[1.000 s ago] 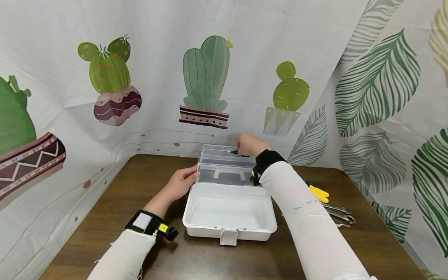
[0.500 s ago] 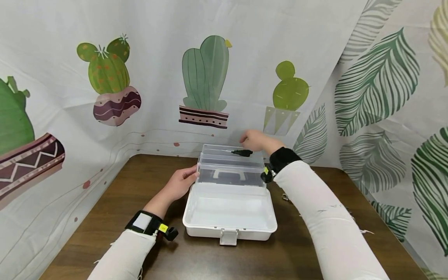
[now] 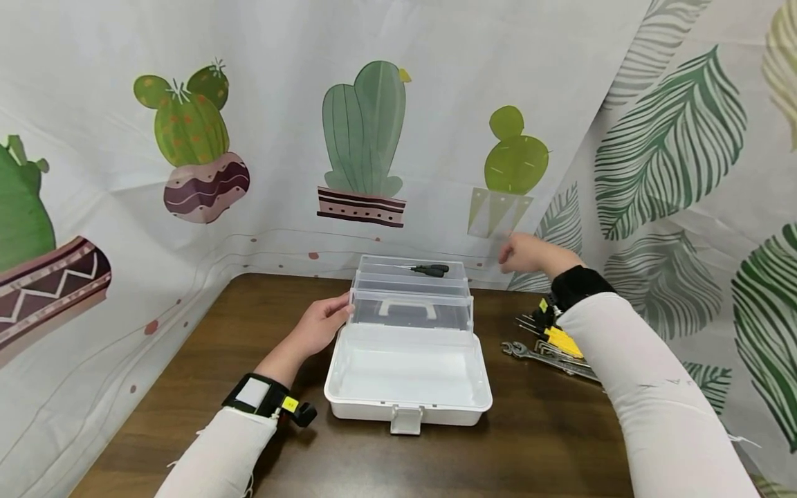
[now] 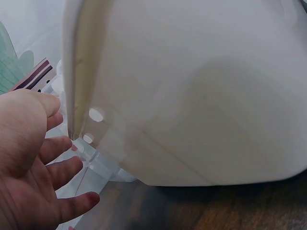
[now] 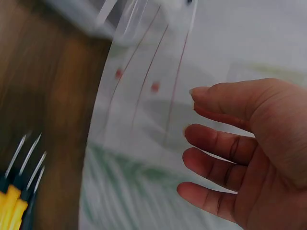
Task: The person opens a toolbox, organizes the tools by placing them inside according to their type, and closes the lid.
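Tools (image 3: 434,270) with black handles and thin shafts lie near frame centre on the translucent plastic lid (image 3: 451,317); if your left hand (image 3: 321,325), pinching its edge, slips, they may slide. Your right hand (image 3: 529,253) is relaxed, empty.

Wrenches (image 3: 526,352) part-hidden by right sleeve (image 3: 660,394), head view's right, box (image 4: 211,120) cut off, left wrist view's top, yellow handles (image 5: 8,207) likewise, right wrist view's lower left

The left hand (image 3: 319,324) reaches forward, fingers (image 4: 66,172) slightly bent, while the right hand (image 3: 529,253) hangs higher, loosely curled.
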`<action>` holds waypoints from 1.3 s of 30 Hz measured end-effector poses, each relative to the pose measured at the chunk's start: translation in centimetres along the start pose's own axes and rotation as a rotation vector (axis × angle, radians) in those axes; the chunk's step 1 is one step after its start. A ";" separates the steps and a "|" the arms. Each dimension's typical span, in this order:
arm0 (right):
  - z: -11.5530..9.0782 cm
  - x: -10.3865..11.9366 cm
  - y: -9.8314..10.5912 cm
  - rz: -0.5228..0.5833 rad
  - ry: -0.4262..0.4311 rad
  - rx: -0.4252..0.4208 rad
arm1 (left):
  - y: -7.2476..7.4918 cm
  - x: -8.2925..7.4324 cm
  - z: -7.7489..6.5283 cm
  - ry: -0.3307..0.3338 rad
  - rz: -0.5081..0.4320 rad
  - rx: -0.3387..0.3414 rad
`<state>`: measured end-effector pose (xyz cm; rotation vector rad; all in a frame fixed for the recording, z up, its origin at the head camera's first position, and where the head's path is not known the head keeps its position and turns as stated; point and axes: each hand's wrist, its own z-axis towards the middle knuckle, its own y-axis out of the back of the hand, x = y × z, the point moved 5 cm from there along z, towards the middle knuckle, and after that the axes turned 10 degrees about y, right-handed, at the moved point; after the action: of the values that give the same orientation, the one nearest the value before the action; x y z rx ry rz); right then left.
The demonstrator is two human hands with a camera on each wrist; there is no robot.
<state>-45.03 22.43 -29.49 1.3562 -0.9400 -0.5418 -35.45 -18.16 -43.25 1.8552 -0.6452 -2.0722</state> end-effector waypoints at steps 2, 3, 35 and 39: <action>-1.1 -1.6 -0.2 0.001 -0.025 0.016 | -0.1 0.1 0.1 0.007 -0.001 0.002; -1.7 -2.3 -0.4 0.003 -0.040 0.021 | -0.1 0.2 0.1 0.009 0.000 0.004; -10.0 -15.3 -10.5 0.163 -0.356 0.043 | 0.0 0.0 0.0 -0.010 -0.033 0.015; -9.8 -15.6 -11.0 0.149 -0.346 0.024 | 0.0 0.0 -0.1 -0.007 -0.042 0.017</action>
<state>-43.42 38.58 -43.53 1.2228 -1.3213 -0.6644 -35.34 -18.18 -43.31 1.8871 -0.6335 -2.1069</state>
